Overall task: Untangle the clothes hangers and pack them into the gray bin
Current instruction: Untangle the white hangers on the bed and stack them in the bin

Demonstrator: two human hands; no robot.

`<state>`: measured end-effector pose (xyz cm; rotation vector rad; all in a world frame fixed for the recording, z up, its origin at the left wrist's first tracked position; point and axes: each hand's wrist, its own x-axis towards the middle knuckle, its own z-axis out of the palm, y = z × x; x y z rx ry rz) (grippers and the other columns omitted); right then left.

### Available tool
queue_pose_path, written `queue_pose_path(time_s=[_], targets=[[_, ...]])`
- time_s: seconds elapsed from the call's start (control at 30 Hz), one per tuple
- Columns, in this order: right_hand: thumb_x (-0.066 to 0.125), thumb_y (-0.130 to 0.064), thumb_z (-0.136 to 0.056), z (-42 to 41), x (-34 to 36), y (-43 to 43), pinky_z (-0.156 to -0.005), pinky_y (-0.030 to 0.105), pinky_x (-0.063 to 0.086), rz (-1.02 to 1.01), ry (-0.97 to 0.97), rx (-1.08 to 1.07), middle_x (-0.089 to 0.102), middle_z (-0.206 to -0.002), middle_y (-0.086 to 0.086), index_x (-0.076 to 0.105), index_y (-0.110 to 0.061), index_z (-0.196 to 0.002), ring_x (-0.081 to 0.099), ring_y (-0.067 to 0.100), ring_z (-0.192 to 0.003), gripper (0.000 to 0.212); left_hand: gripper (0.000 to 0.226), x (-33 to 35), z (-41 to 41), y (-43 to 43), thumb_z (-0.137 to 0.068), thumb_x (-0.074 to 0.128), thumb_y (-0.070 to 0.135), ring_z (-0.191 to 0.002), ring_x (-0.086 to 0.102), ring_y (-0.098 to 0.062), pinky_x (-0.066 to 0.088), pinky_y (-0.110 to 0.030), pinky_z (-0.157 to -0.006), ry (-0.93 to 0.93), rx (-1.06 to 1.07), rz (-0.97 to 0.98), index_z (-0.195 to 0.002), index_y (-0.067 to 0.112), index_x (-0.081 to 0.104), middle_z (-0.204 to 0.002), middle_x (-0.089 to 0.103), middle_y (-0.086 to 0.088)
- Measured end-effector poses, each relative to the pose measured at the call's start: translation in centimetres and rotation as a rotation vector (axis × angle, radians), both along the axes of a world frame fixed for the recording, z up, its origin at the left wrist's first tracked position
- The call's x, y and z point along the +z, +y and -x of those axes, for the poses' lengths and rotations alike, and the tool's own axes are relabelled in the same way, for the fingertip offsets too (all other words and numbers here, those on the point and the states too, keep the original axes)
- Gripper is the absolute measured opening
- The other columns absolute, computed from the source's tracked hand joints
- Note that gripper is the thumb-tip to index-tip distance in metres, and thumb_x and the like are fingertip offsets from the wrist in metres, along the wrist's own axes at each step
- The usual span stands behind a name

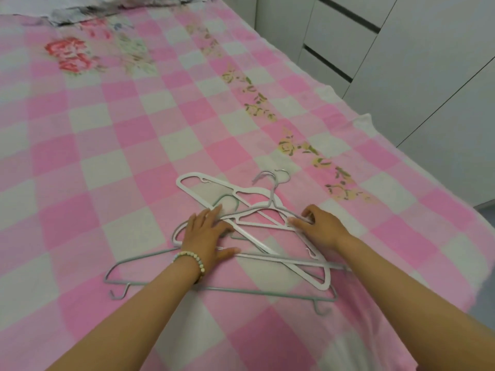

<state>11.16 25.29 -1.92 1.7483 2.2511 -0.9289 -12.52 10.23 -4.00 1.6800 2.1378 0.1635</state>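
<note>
A tangle of hangers lies on the pink checked bed sheet (pixel 134 129). White plastic hangers (pixel 203 187) cross one another on top, their metal hooks (pixel 270 180) pointing away from me. A grey-green wire hanger (pixel 241 291) lies underneath, nearest to me. My left hand (pixel 207 234), with a bead bracelet on the wrist, rests flat on the pile's left side, fingers straight. My right hand (pixel 318 226) is on the right side, its fingers curled round a white hanger's arm. No gray bin is in view.
The bed's right edge (pixel 375 124) runs diagonally beside white cabinets with drawers (pixel 348 49). A crumpled cloth (pixel 80 12) lies at the bed's far end.
</note>
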Motion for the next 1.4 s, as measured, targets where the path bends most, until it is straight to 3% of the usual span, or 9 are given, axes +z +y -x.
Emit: queue_pose_path(time_s=[0.2, 0.47, 0.67, 0.8, 0.97, 1.03, 1.13, 1.3, 1.4], targets=[[0.071, -0.049, -0.076, 0.1, -0.5, -3.2, -0.055, 0.028, 0.04, 0.283, 0.34, -0.144, 0.056, -0.062, -0.001, 0.06, -0.014, -0.084, 0.05, 0.016, -0.055, 0.037, 0.047, 0.3, 0.4, 0.1, -0.088, 0.042, 0.058, -0.145, 0.01, -0.026, 0.004, -0.044, -0.119, -0.082, 0.193, -0.049, -0.13, 0.038, 0.047, -0.158, 0.014, 0.003], [0.06, -0.041, -0.088, 0.1, 1.0, -3.6, -0.053, 0.028, 0.028, -0.052, 0.515, -0.131, 0.045, -0.052, -0.008, 0.066, -0.025, -0.072, 0.036, 0.007, -0.05, 0.023, 0.053, 0.8, -0.2, -3.3, -0.092, 0.038, 0.04, -0.138, 0.031, -0.027, 0.02, -0.039, -0.116, -0.259, 0.515, -0.389, -0.136, 0.011, 0.044, -0.146, 0.041, -0.007], [0.058, -0.036, -0.09, 1.1, 4.9, -2.6, -0.041, 0.013, 0.027, 0.044, 0.621, -0.053, 0.038, -0.041, -0.012, 0.068, -0.014, -0.074, 0.031, 0.002, -0.036, 0.029, 0.056, 2.1, -0.8, -6.0, -0.097, 0.042, 0.028, -0.14, 0.02, -0.021, 0.026, -0.048, -0.114, -0.429, 0.922, -0.622, -0.146, 0.01, 0.023, -0.153, 0.027, -0.006], [0.059, -0.033, -0.09, 3.7, 4.8, -3.8, -0.041, 0.011, 0.026, 0.182, 0.597, 0.09, 0.037, -0.044, -0.012, 0.065, -0.021, -0.066, 0.031, 0.001, -0.037, 0.028, 0.072, 2.4, -0.8, -7.8, -0.091, 0.04, 0.043, -0.143, 0.018, -0.023, 0.017, -0.041, -0.119, -0.531, 1.105, -0.712, -0.149, 0.011, 0.013, -0.156, 0.021, -0.007], [0.058, -0.041, -0.089, 6.2, 0.8, -7.0, -0.052, 0.025, 0.029, 0.14, 0.426, 0.225, 0.043, -0.051, -0.01, 0.063, -0.031, -0.065, 0.036, 0.006, -0.05, 0.027, 0.069, 1.1, -1.2, -10.1, -0.091, 0.051, 0.033, -0.139, 0.025, -0.035, 0.021, -0.048, -0.116, -0.644, 1.411, -0.516, -0.144, 0.003, 0.02, -0.149, 0.03, -0.018], [0.058, -0.045, -0.088, 6.7, -0.4, -7.6, -0.064, 0.028, 0.038, 0.013, 0.351, 0.259, 0.057, -0.073, -0.009, 0.069, -0.034, -0.086, 0.049, 0.01, -0.069, 0.016, 0.078, 1.2, -2.1, -10.3, -0.091, 0.051, 0.036, -0.146, 0.009, -0.029, 0.01, -0.043, -0.12, -0.677, 1.423, -0.44, -0.148, 0.002, 0.009, -0.157, 0.011, -0.015], [0.056, -0.043, -0.089, 7.3, -1.4, -7.8, -0.084, 0.032, 0.041, -0.086, 0.268, 0.297, 0.059, -0.104, 0.002, 0.065, -0.024, -0.114, 0.052, 0.018, -0.098, 0.032, 0.089, 1.9, -3.3, -10.4, -0.089, 0.056, 0.036, -0.147, 0.0, -0.022, 0.005, -0.039, -0.121, -0.695, 1.431, -0.41, -0.15, 0.007, -0.001, -0.159, -0.002, -0.007], [0.052, -0.058, -0.085, 7.5, -1.7, -8.6, -0.07, 0.031, 0.039, 0.124, 0.141, 0.139, 0.059, -0.092, 0.0, 0.053, -0.017, -0.1, 0.055, 0.021, -0.083, 0.043, 0.076, 2.6, -4.5, -10.2, -0.087, 0.061, 0.028, -0.126, 0.044, -0.03, 0.037, -0.033, -0.1, -0.96, 1.619, -0.326, -0.145, 0.002, 0.02, -0.146, 0.031, -0.016], [0.061, -0.055, -0.081, 6.4, -0.9, -9.8, -0.054, 0.025, 0.038, 0.409, 0.335, 0.009, 0.053, -0.063, 0.003, 0.056, -0.017, -0.079, 0.047, 0.016, -0.053, 0.039, 0.058, 2.9, -6.0, -9.8, -0.09, 0.056, 0.029, -0.092, 0.058, -0.025, 0.044, -0.027, -0.08, -1.054, 1.48, -0.163, -0.136, 0.003, 0.031, -0.114, 0.06, -0.012]])
